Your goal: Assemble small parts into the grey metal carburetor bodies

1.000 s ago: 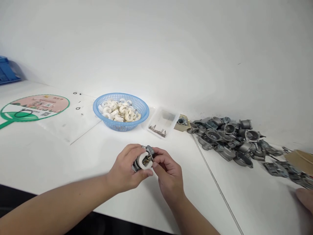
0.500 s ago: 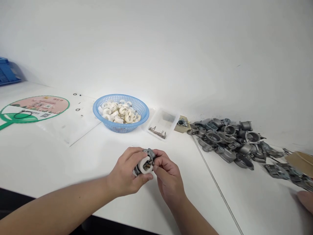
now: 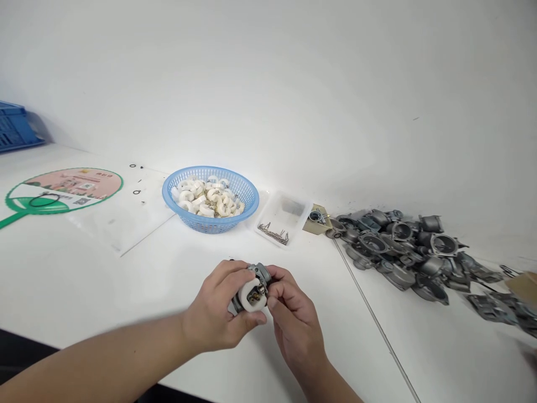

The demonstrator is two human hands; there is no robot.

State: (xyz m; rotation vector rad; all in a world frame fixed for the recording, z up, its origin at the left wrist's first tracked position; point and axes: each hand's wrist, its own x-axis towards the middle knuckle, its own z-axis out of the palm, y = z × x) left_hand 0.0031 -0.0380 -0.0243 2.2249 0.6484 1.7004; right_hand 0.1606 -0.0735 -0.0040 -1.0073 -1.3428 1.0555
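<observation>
Held over the near part of the table is a grey metal carburetor body (image 3: 260,272) with a white ring-shaped float (image 3: 250,303) on its upward face. Small brass parts show inside the float's opening. My left hand (image 3: 224,305) is wrapped round the body from the left, thumb along the float's near side. At the right side of the float, the thumb and index finger of my right hand (image 3: 293,310) are pinched together against the edge. Whatever lies between those fingertips is too small or hidden to make out.
Beyond my hands stand a blue basket (image 3: 168,197) of white floats and a clear tray (image 3: 296,224) with thin metal pins. Grey metal castings (image 3: 398,246) are heaped at right beside a small carton (image 3: 316,225). A fan (image 3: 71,187) and a blue crate (image 3: 17,127) are at left.
The whole view has shifted slightly, so everything sits a little lower and further right. My hands keep nearly the same grip. A hand at the right edge has mostly left view.
</observation>
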